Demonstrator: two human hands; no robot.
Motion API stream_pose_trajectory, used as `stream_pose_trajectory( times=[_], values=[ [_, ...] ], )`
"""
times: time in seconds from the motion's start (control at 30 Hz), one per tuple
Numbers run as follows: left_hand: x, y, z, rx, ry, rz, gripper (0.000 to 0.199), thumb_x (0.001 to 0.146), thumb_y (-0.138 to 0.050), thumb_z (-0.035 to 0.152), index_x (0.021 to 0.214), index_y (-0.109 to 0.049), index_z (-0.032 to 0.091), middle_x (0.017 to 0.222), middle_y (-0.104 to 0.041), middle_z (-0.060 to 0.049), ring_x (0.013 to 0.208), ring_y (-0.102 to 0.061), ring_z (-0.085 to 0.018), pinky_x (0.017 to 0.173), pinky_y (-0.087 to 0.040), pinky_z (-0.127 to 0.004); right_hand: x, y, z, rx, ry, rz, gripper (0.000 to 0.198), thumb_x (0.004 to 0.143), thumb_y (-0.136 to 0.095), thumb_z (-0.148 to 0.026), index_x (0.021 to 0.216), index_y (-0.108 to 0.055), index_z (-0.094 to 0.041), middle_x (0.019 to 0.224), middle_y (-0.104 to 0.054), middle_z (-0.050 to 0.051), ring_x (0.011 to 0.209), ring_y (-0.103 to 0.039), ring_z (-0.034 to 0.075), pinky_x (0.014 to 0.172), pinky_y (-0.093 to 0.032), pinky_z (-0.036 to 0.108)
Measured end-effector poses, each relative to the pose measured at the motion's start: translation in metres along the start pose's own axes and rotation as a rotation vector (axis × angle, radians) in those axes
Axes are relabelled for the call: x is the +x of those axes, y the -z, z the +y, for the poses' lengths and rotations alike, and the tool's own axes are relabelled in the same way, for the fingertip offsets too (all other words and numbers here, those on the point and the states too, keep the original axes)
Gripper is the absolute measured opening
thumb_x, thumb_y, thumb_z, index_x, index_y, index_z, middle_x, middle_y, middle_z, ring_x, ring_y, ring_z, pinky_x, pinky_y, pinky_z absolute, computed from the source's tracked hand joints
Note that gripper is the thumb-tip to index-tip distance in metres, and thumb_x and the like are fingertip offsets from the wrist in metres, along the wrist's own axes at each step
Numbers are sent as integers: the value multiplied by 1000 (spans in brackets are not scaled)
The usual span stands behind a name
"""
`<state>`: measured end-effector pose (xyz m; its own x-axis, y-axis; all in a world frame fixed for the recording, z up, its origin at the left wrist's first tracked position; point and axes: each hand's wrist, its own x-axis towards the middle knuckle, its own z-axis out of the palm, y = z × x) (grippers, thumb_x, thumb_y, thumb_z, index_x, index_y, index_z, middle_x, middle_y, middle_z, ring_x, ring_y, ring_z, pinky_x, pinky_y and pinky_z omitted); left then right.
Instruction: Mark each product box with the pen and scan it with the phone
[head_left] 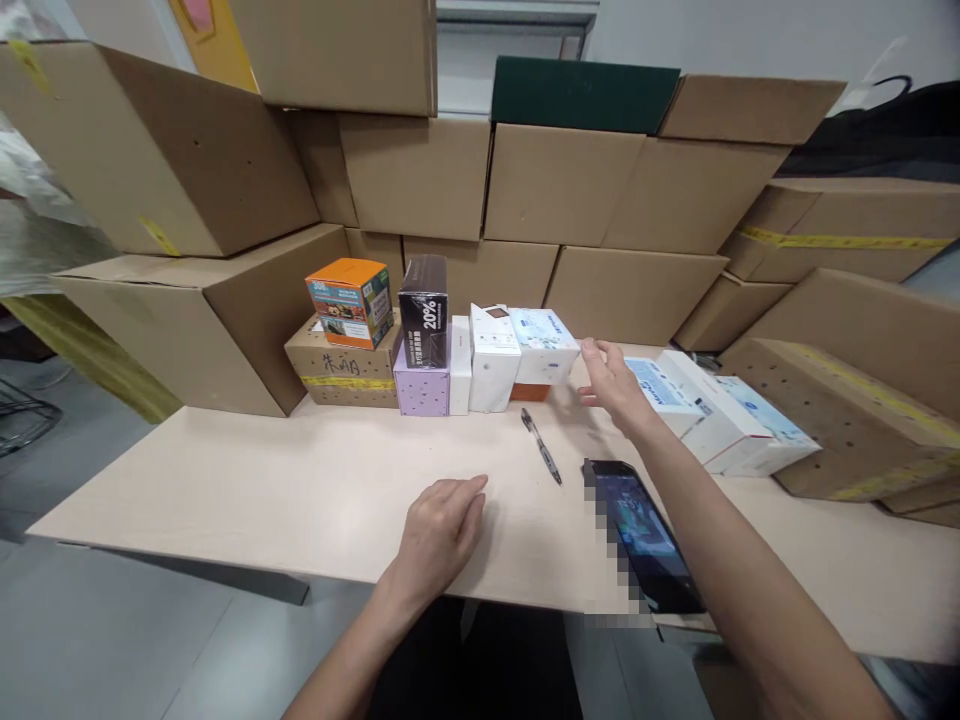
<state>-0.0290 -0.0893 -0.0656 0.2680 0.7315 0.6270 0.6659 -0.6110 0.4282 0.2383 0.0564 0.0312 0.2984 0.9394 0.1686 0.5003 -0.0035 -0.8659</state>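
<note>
**Right hand (pixel 613 385) beside blue-white box (pixel 545 345)**

The right hand's fingers are apart, near the right side of the blue-white box — whether they touch it, I cannot tell. That box sits above an orange box (pixel 530 393), with a white box (pixel 494 368) just to its left. The left hand (pixel 441 525) is at the near side of the table (pixel 247 480), fingers together and loosely bent — its underside is hidden. A pen (pixel 541 447) lies between the hands, a phone (pixel 643 540) near it.

Both forearms (pixel 739 545) are bare; the clothing (pixel 517 665) is black.
</note>
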Motion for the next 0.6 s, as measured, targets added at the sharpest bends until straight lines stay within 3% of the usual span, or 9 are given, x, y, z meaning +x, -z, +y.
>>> stream_pose_trajectory(
  times=[0.13, 0.23, 0.37, 0.5, 0.6],
  values=[
    [-1, 1, -1, 4, 14, -5, 27, 94, -53, 15, 119, -62, 19, 100, -75, -7, 89, -72, -21, 79, -61, -36, 13, -20, -10, 187, -245, -103, 72, 88, -40, -73, 133, -47, -18, 116, -60, 19, 74, -67, 21, 67, -58, 39],
    [-2, 1, 0, 10, 19, -14, 26, 94, -53, 16, 117, -63, 19, 97, -75, -7, 87, -71, -21, 78, -61, -37, 16, -27, -12, 328, -307, -118, 50, 91, -47, -60, 121, -53, -21, 104, -64, 12, 75, -68, 19, 66, -60, 37],
    [-2, 0, 1, 6, 29, -5, 25, 94, -52, 17, 116, -64, 19, 97, -75, -7, 86, -71, -21, 77, -61, -37, 15, -28, -11, 453, -311, -43, 25, 85, -59, -40, 102, -58, -23, 91, -64, 6, 75, -66, 17, 63, -62, 34],
    [-3, 0, 0, -13, 46, 28, 26, 94, -52, 17, 117, -64, 20, 97, -75, -7, 87, -71, -21, 78, -61, -37, 2, -11, -9, 507, -227, 97, 22, 77, -65, -35, 92, -58, -20, 91, -61, 4, 73, -63, 15, 57, -59, 28],
    [-2, 1, 1, -50, 65, 78, 30, 94, -52, 16, 122, -62, 21, 101, -74, -8, 94, -69, -21, 84, -59, -38, -23, 13, -10, 544, -107, 195, 22, 77, -66, -37, 89, -59, -21, 95, -61, 2, 78, -60, 14, 62, -57, 25]
  ],
)
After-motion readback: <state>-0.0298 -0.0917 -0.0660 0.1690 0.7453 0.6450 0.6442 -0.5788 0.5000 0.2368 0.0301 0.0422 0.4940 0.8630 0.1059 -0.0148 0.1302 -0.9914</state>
